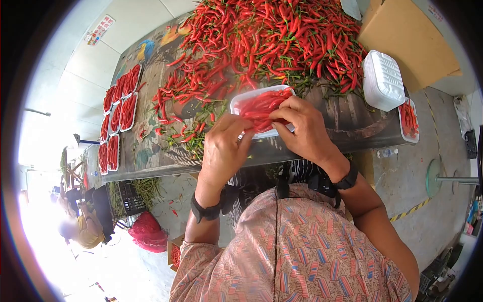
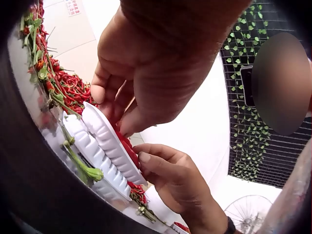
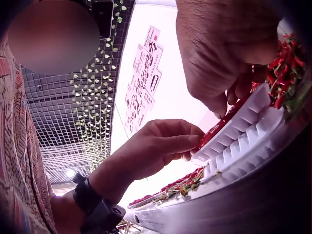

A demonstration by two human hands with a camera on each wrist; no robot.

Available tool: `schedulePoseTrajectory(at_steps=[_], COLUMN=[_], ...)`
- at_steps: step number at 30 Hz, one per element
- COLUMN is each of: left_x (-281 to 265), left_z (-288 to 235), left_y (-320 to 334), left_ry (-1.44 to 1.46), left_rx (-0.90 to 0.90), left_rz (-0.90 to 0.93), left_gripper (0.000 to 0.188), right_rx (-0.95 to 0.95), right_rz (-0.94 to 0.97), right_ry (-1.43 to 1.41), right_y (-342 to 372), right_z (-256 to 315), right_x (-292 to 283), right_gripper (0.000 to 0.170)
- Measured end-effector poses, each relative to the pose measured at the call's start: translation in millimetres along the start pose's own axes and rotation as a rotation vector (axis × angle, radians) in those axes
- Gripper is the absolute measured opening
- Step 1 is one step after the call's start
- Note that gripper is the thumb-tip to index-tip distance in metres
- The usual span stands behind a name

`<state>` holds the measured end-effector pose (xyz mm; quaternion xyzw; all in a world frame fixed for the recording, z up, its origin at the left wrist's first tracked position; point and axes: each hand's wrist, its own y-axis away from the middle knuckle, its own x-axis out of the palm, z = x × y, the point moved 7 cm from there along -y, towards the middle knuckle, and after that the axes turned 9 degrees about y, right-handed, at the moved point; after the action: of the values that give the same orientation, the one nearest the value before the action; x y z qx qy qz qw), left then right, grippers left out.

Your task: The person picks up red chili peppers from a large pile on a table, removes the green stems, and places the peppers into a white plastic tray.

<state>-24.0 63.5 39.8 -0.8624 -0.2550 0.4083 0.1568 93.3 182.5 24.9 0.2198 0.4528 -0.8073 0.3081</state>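
Note:
A white tray (image 1: 235, 104) filled with red chilies (image 1: 261, 106) lies near the table's front edge. My left hand (image 1: 224, 146) pinches chili ends at the tray's left side. On the other side, my right hand (image 1: 307, 132) has its fingers bent over the chilies, thumb towards the index finger. The left wrist view shows my left hand (image 2: 151, 68) above and my right hand (image 2: 178, 183) below, with a second tray (image 2: 87, 151) under the filled one (image 2: 109, 139). In the right wrist view both hands, left (image 3: 151, 148) and right (image 3: 226, 53), touch the chilies (image 3: 222, 124).
A large chili pile (image 1: 282, 40) covers the table's back, with green stems and loose chilies before it. Several filled trays (image 1: 129, 110) line the left edge. At right are stacked white trays (image 1: 383, 80), another tray of chilies (image 1: 409, 121) and a cardboard box (image 1: 407, 45).

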Motion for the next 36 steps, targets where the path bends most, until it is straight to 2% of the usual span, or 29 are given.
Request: schedulePoseTrajectory(at_steps=[8, 12, 14, 15, 17, 20, 21, 24, 31, 33, 34, 36], left_x=[1.1, -18.8, -36.0, -40.6, -40.6, -37.8, -36.4, -31.8, -35.8, -44.7, -46.0, -51.1], left_z=[2.9, 17.5, 28.9, 38.7, 78.2, 108.2, 122.4, 145.9, 140.9, 123.8, 111.0, 88.3], left_y=[-1.6, -13.6, -28.0, -35.3, -50.2, -65.4, -66.5, -70.1, -56.3, -51.4, -49.3, -39.6], left_ry=[-0.010, -0.029, -0.222, -0.225, -0.463, -0.585, -0.634, -0.644, -0.501, -0.406, -0.406, 0.007], left_rx=[0.005, 0.025, 0.052, 0.051, -0.161, -0.222, -0.292, -0.297, -0.305, -0.263, -0.261, -0.380], left_rz=[0.042, 0.011, -0.038, -0.039, 0.060, 0.134, 0.177, 0.276, 0.234, 0.067, 0.068, -0.024], left_gripper=[0.009, 0.008, 0.007, 0.007, 0.011, 0.017, 0.018, 0.017, 0.017, 0.016, 0.016, 0.012], right_rx=[-0.010, 0.005, 0.026, 0.049, 0.041, 0.055, 0.071, 0.137, 0.159, 0.155, 0.156, 0.178], right_rz=[-0.006, 0.002, -0.015, -0.030, -0.042, -0.054, -0.052, -0.071, -0.075, -0.063, -0.064, -0.032], right_ry=[0.002, -0.066, -0.088, -0.109, -0.078, -0.044, -0.048, -0.093, -0.095, -0.120, -0.119, -0.200], right_y=[0.4, 0.3, 2.3, 3.2, 3.1, 7.6, 9.1, 13.6, 14.0, 12.4, 11.9, 11.0], right_z=[0.0, -0.9, -4.5, -6.9, -6.0, -8.5, -10.4, -17.6, -16.4, -13.6, -12.4, -10.5], right_x=[1.1, -3.5, -6.7, -8.7, -13.4, -20.4, -21.6, -26.1, -28.3, -26.8, -26.9, -24.4], right_gripper=[0.017, 0.017, 0.016, 0.016, 0.015, 0.015, 0.016, 0.013, 0.009, 0.010, 0.010, 0.016])
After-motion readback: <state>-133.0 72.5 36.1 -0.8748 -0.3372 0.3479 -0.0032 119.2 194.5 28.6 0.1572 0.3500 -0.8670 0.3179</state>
